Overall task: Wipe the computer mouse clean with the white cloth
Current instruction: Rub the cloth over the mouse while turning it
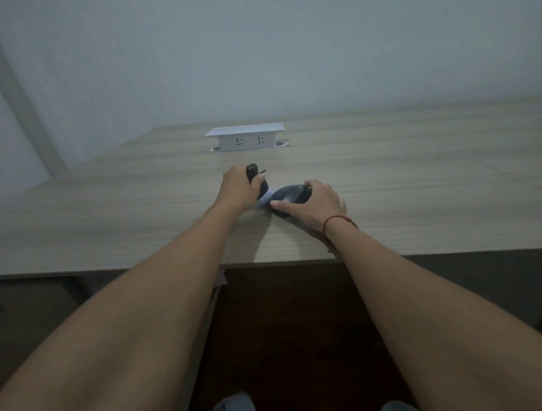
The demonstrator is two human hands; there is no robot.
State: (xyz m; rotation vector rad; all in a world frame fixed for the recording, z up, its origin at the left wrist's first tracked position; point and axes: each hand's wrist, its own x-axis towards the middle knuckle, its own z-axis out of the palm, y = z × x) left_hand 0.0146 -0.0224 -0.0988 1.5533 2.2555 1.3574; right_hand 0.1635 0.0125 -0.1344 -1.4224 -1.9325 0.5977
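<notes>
Evidently the work is split between the two hands so that one steadies and the other is free to act. The right hand [312, 204] lies over the computer mouse [289, 196], thumb along its near-left side and fingers over its far edge, its grip closed on the mouse and pressing it down on the bench [416, 175], a little right of centre and nearer the near edge than the far one; this looks meant to keep the mouse from sliding. The left hand [240, 186] is clenched round a dark, rounded object [256, 178] held upright just left of the mouse; it may be a small bottle or sprayer, but what it is cannot be told from this view. Between the two hands a small patch of the white cloth [266, 200] shows, touching the mouse's left side and seemingly tucked under the left hand, handy for wiping, I judge. A red cord [338, 220] circles the right wrist.

At the far middle of the bench stands a raised white socket box [246, 138] with two outlets on its near face. No brand, label or legible writing is visible on the mouse, the dark object or the box
</notes>
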